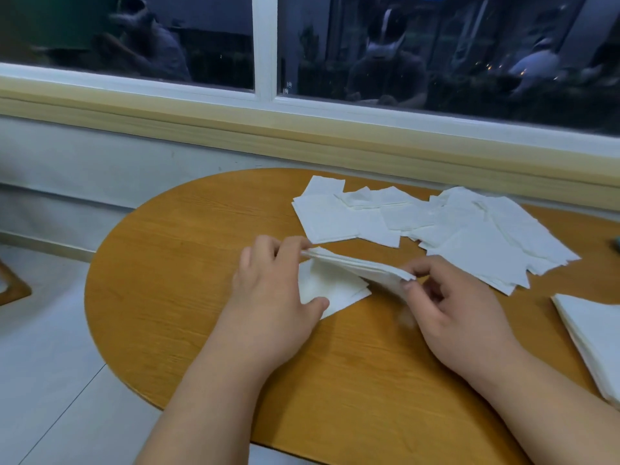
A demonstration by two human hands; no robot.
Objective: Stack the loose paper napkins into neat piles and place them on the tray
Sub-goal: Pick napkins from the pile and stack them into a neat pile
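A small stack of white paper napkins [355, 265] is lifted off the wooden table [188, 250], tilted. My left hand [268, 290] pinches its left corner between fingers and thumb. My right hand [459, 307] pinches its right corner. Under the lifted stack a few more napkins [332, 290] lie flat on the table, and my left thumb touches them. Several loose napkins [436, 226] are spread in an untidy layer across the far right of the table. No tray is visible.
A neat pile of napkins [593, 333] lies at the right edge of the frame. The table's rounded left end borders a pale tiled floor [50, 330]. A windowsill [302, 135] and a dark window run behind the table. A dark object [615, 243] peeks in at far right.
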